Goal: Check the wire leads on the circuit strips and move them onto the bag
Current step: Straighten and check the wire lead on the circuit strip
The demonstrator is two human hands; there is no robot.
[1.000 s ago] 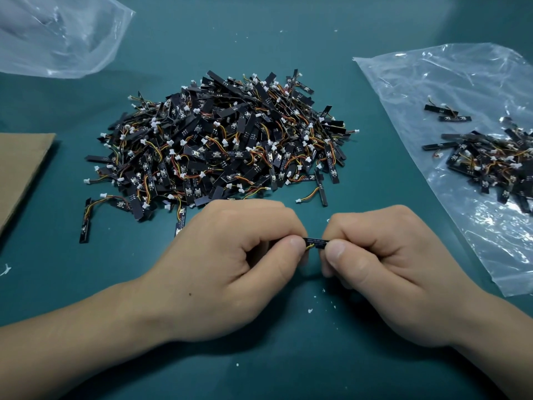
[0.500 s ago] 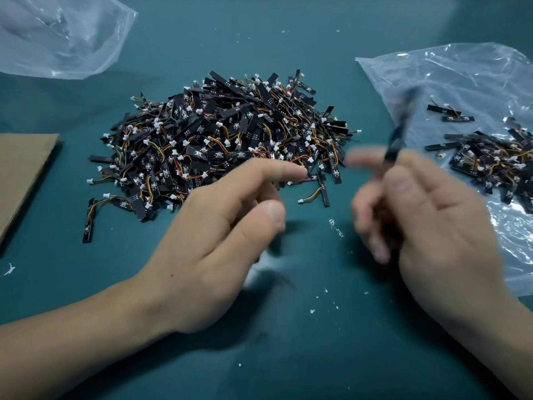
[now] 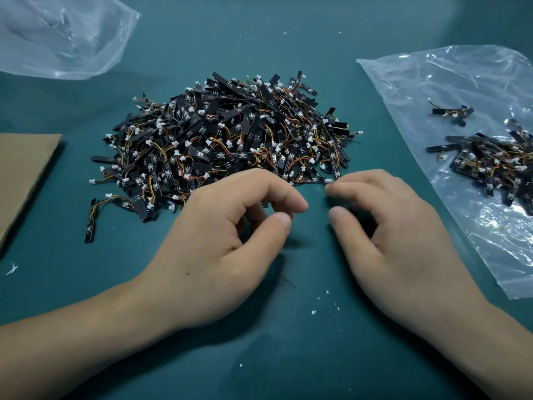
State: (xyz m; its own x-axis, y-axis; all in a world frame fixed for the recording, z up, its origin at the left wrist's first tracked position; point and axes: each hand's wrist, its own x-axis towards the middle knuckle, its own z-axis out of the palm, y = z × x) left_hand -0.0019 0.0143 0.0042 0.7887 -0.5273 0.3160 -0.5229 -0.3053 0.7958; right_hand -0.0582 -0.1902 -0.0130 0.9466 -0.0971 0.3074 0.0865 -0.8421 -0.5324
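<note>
1. The pile of circuit strips (image 3: 225,140) lies on the green table (image 3: 288,356) at 12 o'clock from the hands. It is a heap of black strips with orange and yellow wire leads and white plugs.
2. The left hand (image 3: 230,249) sits at the pile's 6 o'clock edge. Its fingers are loosely curled, with the thumb and index tips close but apart, pinching nothing.
3. The right hand (image 3: 389,241) lies at 3 o'clock from the left one. Its fingers are also loosely curled, and the thumb is held apart from the index finger.
4. Its index fingertip (image 3: 336,186) is right at the white connector (image 3: 328,180) of a strip at the pile's 5 o'clock edge. Blur hides whether they touch.
5. The clear bag (image 3: 461,76) lies flat at 2 o'clock. A smaller cluster of strips (image 3: 496,163) rests on it, towards 3 o'clock.
6. A second clear bag (image 3: 57,33) sits at 10 o'clock, and a cardboard sheet (image 3: 23,174) at 9 o'clock.
7. White crumbs (image 3: 313,312) dot the table at 6 o'clock, between the wrists.
</note>
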